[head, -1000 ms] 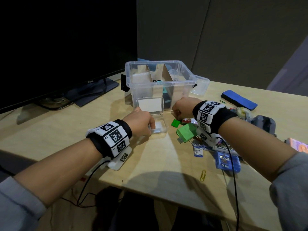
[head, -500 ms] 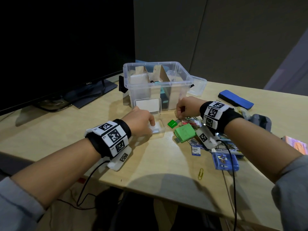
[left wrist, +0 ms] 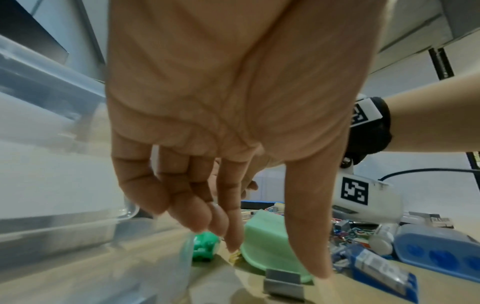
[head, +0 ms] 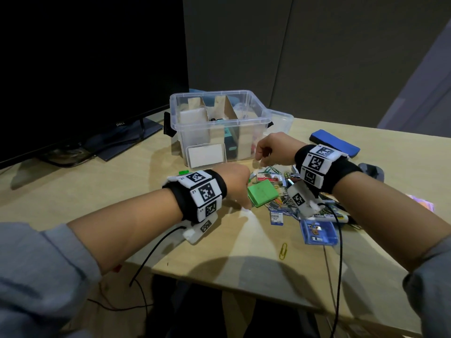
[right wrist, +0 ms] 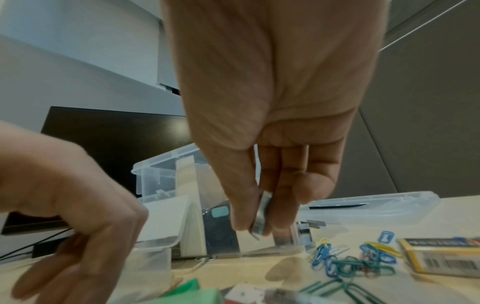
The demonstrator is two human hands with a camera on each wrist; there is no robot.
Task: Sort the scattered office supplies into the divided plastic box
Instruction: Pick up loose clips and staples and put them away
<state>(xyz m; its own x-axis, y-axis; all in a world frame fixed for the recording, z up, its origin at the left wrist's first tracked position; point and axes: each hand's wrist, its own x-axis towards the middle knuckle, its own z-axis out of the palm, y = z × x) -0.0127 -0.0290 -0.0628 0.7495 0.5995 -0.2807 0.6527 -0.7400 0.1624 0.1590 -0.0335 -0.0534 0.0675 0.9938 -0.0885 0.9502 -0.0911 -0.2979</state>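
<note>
Wooden desk (head: 102,191) | your left hand (head: 234,181) left the small case, fingers loose | your right hand (right wrist: 270,127) lifted, pinching staples (right wrist: 261,216) | box (head: 219,123) next

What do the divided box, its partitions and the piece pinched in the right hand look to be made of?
Divided box: clear glossy plastic, see-through walls. Partitions: matte brown cardboard, apparently. Piece in the right hand: shiny grey strip, probably metal staples.

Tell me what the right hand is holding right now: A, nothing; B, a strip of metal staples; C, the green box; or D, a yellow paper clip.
B: in the right wrist view the right hand pinches a strip of metal staples between thumb and fingers, above the table.
</note>
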